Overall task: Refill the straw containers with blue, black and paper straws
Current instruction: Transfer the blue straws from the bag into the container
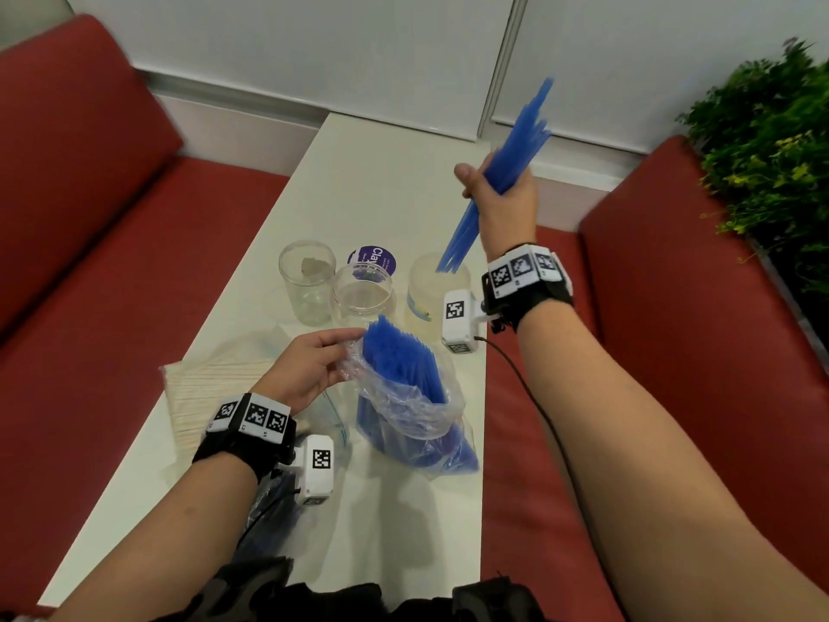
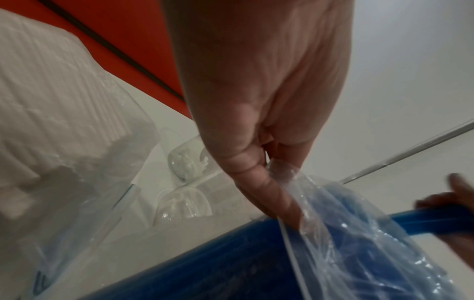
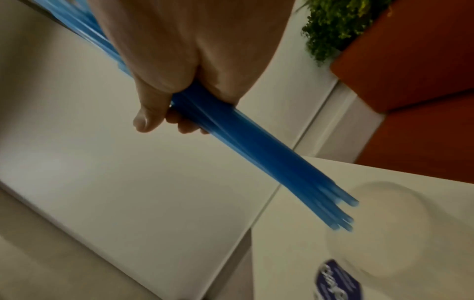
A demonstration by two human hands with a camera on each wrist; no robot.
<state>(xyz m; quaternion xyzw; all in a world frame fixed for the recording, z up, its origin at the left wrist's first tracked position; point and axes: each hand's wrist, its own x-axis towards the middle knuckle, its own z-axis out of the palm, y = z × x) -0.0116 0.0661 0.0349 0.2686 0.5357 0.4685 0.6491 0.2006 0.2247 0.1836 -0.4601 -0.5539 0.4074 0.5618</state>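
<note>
My right hand grips a bundle of blue straws, tilted, with the lower tips at the mouth of the right clear container. My left hand pinches the rim of a clear plastic bag full of blue straws standing on the white table. Two more clear containers, one on the left and one in the middle, stand empty of straws. A pack of paper straws lies left of my left hand.
A round purple label lies on the table behind the containers. Red sofa cushions flank the table on both sides. A green plant stands at the far right. A dark bag lies under my left wrist.
</note>
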